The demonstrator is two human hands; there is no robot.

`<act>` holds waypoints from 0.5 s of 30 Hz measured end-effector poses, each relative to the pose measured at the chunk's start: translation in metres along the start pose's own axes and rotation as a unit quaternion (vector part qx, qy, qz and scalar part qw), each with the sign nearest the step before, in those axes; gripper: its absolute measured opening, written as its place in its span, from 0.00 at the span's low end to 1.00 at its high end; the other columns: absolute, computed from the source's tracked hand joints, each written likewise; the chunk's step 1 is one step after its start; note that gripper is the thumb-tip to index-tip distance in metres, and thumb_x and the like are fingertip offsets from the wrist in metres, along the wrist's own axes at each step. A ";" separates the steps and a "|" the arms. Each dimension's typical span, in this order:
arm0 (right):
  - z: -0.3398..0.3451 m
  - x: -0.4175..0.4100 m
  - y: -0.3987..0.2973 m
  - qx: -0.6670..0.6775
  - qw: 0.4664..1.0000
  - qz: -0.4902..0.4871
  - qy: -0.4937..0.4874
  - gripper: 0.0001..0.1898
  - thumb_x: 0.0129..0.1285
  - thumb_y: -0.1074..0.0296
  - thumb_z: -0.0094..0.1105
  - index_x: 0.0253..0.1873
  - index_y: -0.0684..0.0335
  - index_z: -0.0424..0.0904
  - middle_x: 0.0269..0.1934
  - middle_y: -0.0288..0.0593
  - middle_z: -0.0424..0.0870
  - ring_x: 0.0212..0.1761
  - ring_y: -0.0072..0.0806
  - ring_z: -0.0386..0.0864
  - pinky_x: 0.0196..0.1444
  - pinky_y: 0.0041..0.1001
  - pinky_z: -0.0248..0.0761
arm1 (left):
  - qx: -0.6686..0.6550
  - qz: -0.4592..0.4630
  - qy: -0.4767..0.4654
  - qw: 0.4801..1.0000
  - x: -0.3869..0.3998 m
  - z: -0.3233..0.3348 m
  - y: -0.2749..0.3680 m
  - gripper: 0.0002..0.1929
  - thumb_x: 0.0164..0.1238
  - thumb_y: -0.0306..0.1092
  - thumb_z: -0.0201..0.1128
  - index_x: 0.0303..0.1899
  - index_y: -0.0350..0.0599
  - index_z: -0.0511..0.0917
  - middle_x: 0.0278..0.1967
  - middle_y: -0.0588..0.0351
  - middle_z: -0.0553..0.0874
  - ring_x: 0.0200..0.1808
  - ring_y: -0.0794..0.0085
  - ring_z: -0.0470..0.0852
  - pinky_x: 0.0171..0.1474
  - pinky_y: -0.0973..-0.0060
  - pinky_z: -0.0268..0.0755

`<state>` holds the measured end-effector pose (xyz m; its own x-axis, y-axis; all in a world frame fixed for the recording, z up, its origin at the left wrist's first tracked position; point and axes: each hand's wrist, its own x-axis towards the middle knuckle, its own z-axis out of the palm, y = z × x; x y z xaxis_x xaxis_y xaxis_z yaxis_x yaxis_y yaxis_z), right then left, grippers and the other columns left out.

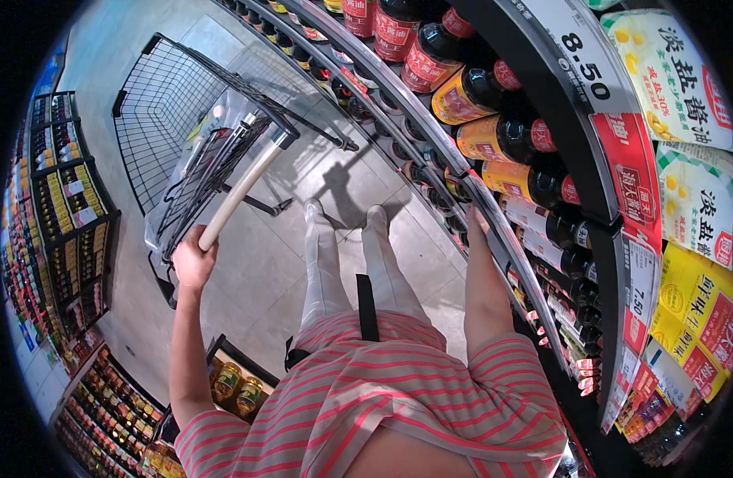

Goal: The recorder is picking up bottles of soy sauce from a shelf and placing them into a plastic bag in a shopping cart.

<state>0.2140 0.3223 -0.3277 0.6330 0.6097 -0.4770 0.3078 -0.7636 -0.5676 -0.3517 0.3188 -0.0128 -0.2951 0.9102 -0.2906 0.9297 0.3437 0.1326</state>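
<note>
My left hand (194, 257) is closed round the pale handle bar (241, 191) of a black wire shopping cart (163, 101). In the cart lies a clear plastic bag (226, 110) with items that I cannot make out. My right arm reaches down to the shelving on the right; my right hand (477, 221) is partly hidden at the edge of a lower shelf (492, 209), and its fingers cannot be made out. Dark soy sauce bottles with red labels (429, 60) and with yellow labels (480, 143) stand on the shelf beside it.
Soy sauce pouches (695, 209) fill a higher shelf at the far right, behind price tags (635, 293). Stocked shelves (70, 191) line the far left. Oil bottles (229, 380) stand in a bin behind my left arm. The floor is of grey tiles (253, 257).
</note>
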 end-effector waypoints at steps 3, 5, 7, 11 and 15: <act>0.001 -0.001 0.000 0.012 1.000 0.016 -0.001 0.20 0.58 0.51 0.60 0.45 0.62 0.78 0.31 0.44 0.82 0.30 0.34 0.80 0.37 0.36 0.75 | -0.011 -0.005 -0.010 1.000 0.001 0.000 0.000 0.11 0.57 0.39 0.63 0.38 0.46 0.78 0.30 0.44 0.82 0.35 0.47 0.81 0.38 0.60 0.72; -0.003 -0.003 0.003 0.022 0.999 0.027 0.001 0.21 0.58 0.50 0.60 0.45 0.63 0.79 0.31 0.44 0.82 0.29 0.34 0.80 0.37 0.36 0.75 | -0.010 0.000 -0.011 1.000 0.001 0.001 0.002 0.11 0.56 0.39 0.63 0.39 0.46 0.78 0.30 0.44 0.82 0.35 0.48 0.81 0.38 0.60 0.73; -0.007 -0.013 -0.002 0.031 0.999 0.036 -0.003 0.21 0.58 0.50 0.60 0.45 0.63 0.79 0.30 0.44 0.82 0.29 0.34 0.80 0.38 0.37 0.75 | -0.007 0.000 -0.011 1.000 0.001 0.000 0.002 0.11 0.56 0.38 0.64 0.40 0.47 0.78 0.30 0.44 0.83 0.35 0.48 0.81 0.38 0.60 0.73; -0.014 -0.050 -0.041 0.088 0.994 0.069 0.010 0.07 0.57 0.66 0.59 0.36 0.64 0.79 0.27 0.41 0.79 0.22 0.27 0.77 0.25 0.29 0.73 | -0.012 -0.008 -0.013 1.000 -0.005 0.000 -0.002 0.12 0.55 0.37 0.64 0.41 0.48 0.78 0.31 0.44 0.83 0.36 0.48 0.81 0.38 0.60 0.73; -0.019 -0.045 -0.022 0.126 0.992 0.007 -0.002 0.06 0.61 0.78 0.47 0.35 0.64 0.75 0.21 0.41 0.75 0.17 0.27 0.77 0.14 0.26 0.68 | 0.002 0.009 0.007 1.000 0.002 0.002 0.005 0.12 0.53 0.37 0.62 0.40 0.50 0.78 0.28 0.47 0.83 0.33 0.51 0.82 0.37 0.60 0.74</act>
<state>0.1918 0.3077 -0.2810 0.6331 0.6001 -0.4889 0.1103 -0.6951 -0.7104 -0.3473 0.3215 -0.0147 -0.2812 0.9197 -0.2741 0.9360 0.3259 0.1332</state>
